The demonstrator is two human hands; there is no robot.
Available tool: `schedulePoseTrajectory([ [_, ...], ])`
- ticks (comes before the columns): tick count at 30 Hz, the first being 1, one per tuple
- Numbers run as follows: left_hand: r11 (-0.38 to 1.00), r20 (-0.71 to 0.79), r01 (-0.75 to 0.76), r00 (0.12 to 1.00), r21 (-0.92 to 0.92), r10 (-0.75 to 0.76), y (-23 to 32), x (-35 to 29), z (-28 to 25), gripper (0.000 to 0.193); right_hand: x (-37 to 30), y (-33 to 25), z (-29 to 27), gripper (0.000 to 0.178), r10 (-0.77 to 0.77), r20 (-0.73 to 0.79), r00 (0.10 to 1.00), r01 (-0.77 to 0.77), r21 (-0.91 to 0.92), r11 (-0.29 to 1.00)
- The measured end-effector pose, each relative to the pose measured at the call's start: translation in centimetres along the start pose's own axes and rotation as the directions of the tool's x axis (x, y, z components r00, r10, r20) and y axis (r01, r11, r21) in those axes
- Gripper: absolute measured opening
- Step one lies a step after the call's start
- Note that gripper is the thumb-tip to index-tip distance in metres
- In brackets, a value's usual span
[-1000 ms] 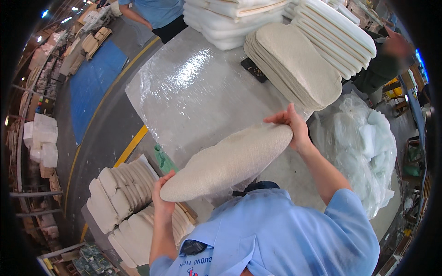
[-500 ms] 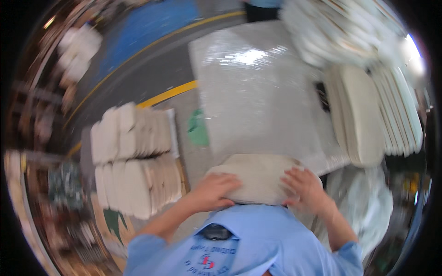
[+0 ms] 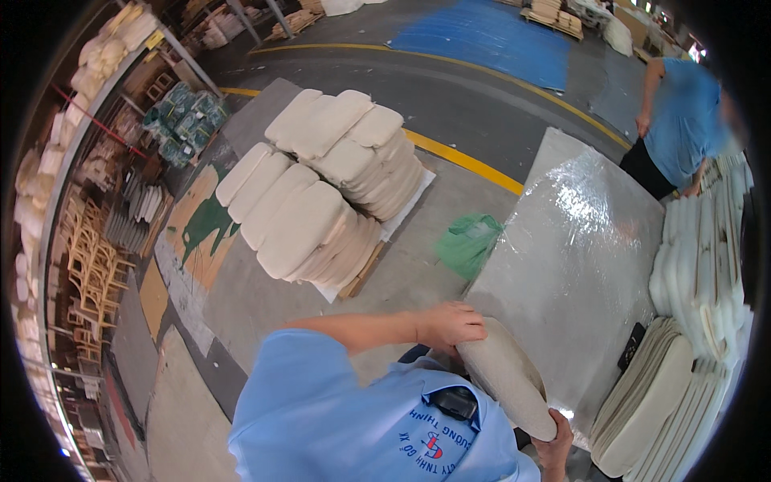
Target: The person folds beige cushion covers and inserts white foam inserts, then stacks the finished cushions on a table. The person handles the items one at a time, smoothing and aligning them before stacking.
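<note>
A beige fabric cushion (image 3: pixel 504 377) is held on edge against the front of my light blue shirt, beside the near edge of the table. My left hand (image 3: pixel 454 325) is closed over its far end, fingers together on the fabric. At the near end, my right hand (image 3: pixel 554 442) grips the cushion with thumb and fingers. The plastic-covered table (image 3: pixel 554 265) lies just right of the cushion. Several similar beige cushions (image 3: pixel 646 398) stand on edge in a row at the table's right side.
Stacked beige cushions (image 3: pixel 309 229) sit on a low pallet on the floor to the left. A green plastic bag (image 3: pixel 468 243) lies by the table. White pads (image 3: pixel 699 257) are piled at the right. A co-worker in blue (image 3: pixel 683 116) stands beyond the table.
The view has swung left, toward the pallet. The cushion, lying flat under both spread hands before, is now tilted up on edge and gripped at its two ends. A co-worker shows more fully.
</note>
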State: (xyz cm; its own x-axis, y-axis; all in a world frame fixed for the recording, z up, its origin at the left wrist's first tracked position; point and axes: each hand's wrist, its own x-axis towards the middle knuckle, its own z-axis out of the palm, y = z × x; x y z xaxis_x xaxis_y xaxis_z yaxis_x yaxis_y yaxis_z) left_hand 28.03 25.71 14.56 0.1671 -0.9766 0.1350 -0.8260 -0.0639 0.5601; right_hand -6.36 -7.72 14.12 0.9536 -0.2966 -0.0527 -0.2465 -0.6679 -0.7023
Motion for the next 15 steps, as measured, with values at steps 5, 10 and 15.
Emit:
schedulePoseTrajectory([
  [5, 0.995, -0.086, -0.009, 0.996, -0.101, 0.000, 0.1, 0.3, -0.2, 0.056, -1.4, 0.9, -0.2, 0.086, 0.249, 0.137, 0.959, -0.284, 0.482, 0.829],
  [10, 0.519, 0.081, 0.407, 0.838, -0.752, -0.540, -3.2, -3.0, 5.1, 0.051, -4.3, 5.6, -0.6, 0.088, 0.201, 0.613, 0.764, -0.625, 0.781, -0.008],
  [15, -0.003, 0.214, 0.300, 0.672, -0.954, -0.709, -2.6, -2.8, 6.8, 0.050, -5.3, 7.0, 2.0, 0.057, 0.407, 0.691, 0.597, -0.681, 0.705, -0.197],
])
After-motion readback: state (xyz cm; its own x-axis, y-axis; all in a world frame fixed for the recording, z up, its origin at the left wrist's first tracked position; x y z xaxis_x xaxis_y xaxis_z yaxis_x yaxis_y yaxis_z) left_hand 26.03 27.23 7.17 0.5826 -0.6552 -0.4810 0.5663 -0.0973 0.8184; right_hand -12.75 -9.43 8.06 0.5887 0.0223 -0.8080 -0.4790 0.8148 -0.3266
